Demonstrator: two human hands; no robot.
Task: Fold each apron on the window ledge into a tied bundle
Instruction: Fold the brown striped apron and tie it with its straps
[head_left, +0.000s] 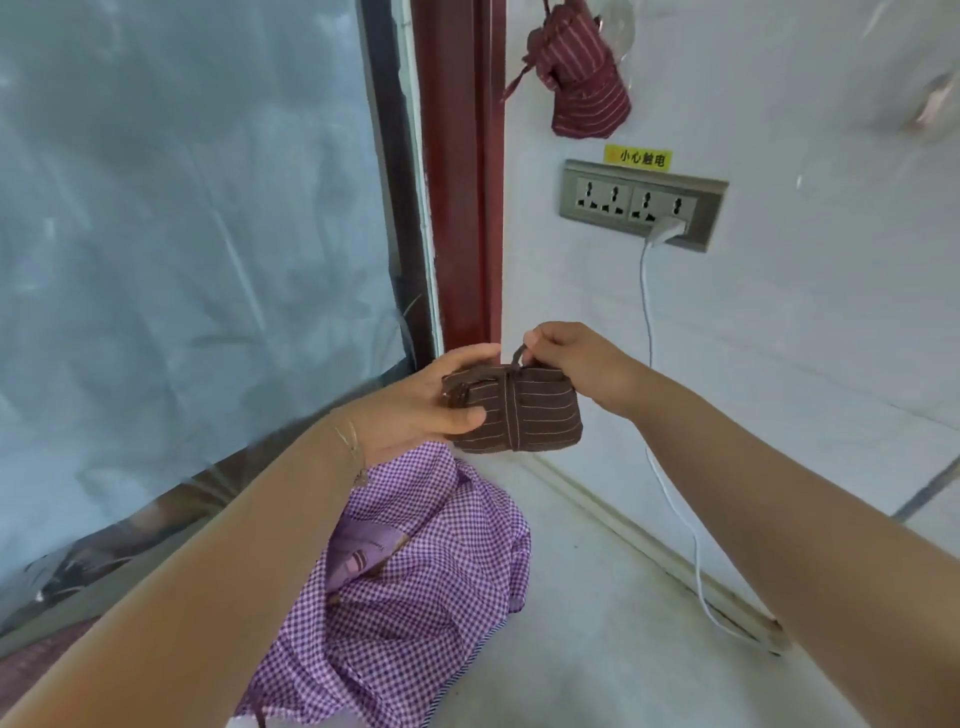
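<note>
The brown bundle (519, 410) is held in the air above the ledge (597, 597), near the ledge's far corner where the window frame (460, 171) meets the wall (779, 322). It is a compact folded apron with pale stripes, and a strap runs round its middle. The left hand (415, 405) grips the bundle's left end, thumb on the front and fingers behind. The right hand (571, 358) pinches the strap loop (519, 356) at the bundle's top edge, fingers curled tight on it.

Below the left forearm a purple apron (415, 597), checked and unfolded, lies crumpled on the ledge against the window pane (182, 234); it reaches the ledge's near edge at the bottom of the view. The right half of the ledge, between the purple apron and the wall, is bare grey surface.

A white cable (649, 322) drops from the socket (641, 202) down the wall and trails along the ledge's right edge, passing behind the right forearm. A red bundle (582, 78), striped and tied, hangs high on the wall, well apart from the hands.
</note>
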